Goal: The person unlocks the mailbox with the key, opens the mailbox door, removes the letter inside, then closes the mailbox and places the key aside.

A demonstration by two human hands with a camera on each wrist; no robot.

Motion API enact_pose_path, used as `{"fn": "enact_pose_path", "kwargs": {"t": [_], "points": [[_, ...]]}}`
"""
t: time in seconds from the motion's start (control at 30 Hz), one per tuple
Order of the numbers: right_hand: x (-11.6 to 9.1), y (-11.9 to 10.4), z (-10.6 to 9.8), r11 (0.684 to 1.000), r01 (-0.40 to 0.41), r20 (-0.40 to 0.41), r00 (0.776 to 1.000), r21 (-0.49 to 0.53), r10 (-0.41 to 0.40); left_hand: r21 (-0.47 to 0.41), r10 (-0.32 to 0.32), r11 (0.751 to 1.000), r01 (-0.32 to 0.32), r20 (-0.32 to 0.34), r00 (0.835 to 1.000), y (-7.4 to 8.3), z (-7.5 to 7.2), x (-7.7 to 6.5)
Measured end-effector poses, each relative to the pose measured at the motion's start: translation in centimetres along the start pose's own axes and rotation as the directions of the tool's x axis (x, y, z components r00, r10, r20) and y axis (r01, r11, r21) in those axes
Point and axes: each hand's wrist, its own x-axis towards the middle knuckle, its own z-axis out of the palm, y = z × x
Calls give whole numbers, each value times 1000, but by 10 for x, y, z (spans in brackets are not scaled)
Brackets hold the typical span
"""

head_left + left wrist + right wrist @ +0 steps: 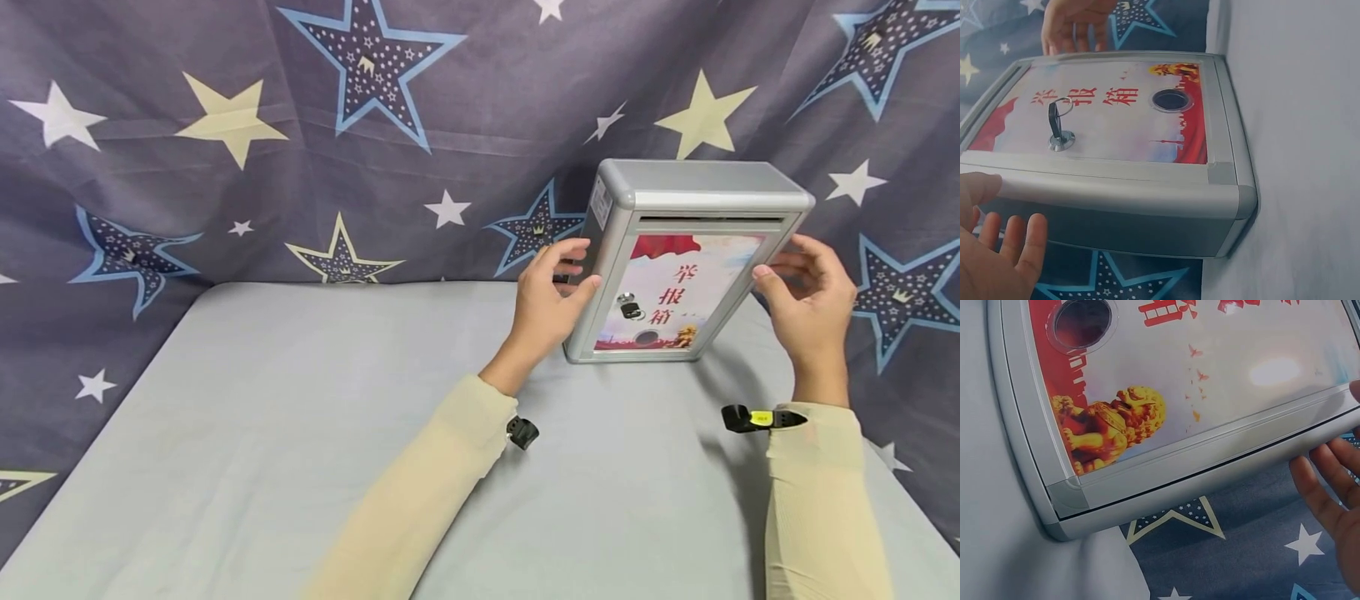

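Note:
A grey metal suggestion box stands upright on the cloth-covered table, its printed front facing me. Below its slot, red characters mark the panel, and a key on a ring sits in the lock. A round window shows near the bottom. My left hand is beside the box's left side, thumb near the front edge and fingers spread loosely. At the opposite side is my right hand, its thumb at the front frame and its relaxed fingertips right at the side edge.
Pale grey cloth covers the table. Behind it hangs a dark curtain printed with stars, close to the back of the box. A black wrist strap sits at my right cuff.

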Motion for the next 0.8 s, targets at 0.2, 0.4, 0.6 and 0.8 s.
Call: {"fn": "enact_pose_path", "kwargs": {"t": [0.2,0.4,0.6,0.8], "points": [[-2,-13,2,997,32,8,999,77,-33,-15,-34,999,34,-12,999,0,5,1],[2,1,2,998,15,15,1000,67,-16,-35,-50,998,49,-34,998,1,9,1],[2,20,-2,997,-59,51,997,41,57,-12,-36,999,35,-40,999,0,10,-1],[2,19,-5,994,-108,70,992,9,107,10,-42,999,43,-34,999,0,11,-2]]}}
